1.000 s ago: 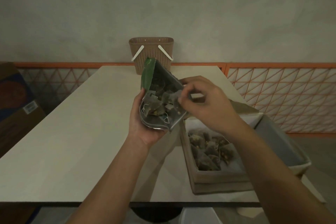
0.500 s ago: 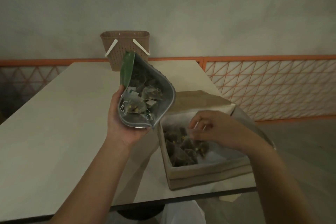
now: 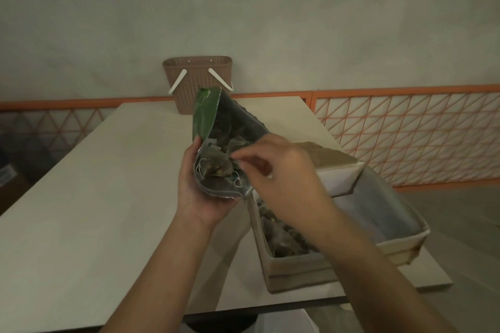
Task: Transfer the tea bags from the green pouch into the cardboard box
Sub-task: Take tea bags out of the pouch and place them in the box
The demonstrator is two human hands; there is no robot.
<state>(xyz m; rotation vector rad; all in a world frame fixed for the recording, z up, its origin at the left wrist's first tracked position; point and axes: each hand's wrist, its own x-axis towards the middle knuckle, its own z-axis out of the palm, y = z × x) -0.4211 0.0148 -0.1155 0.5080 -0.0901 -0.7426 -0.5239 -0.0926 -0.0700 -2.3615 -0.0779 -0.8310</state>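
Pale worktop (image 3: 89, 197) with a cardboard box (image 3: 297, 270) near its right edge, a brown basket (image 3: 197, 78) at its far end.

both bare forearms reach forward from the bottom edge. the left hand (image 3: 201, 192) is raised palm up, fingers and thumb curled round the lower end of the pouch (image 3: 213, 127), gripping it from beneath. the right hand (image 3: 281, 181) comes in from the right, wrist bent, back of the hand toward the camera, thumb and forefinger drawn together at the pouch's open mouth; whether they pinch anything cannot be told.
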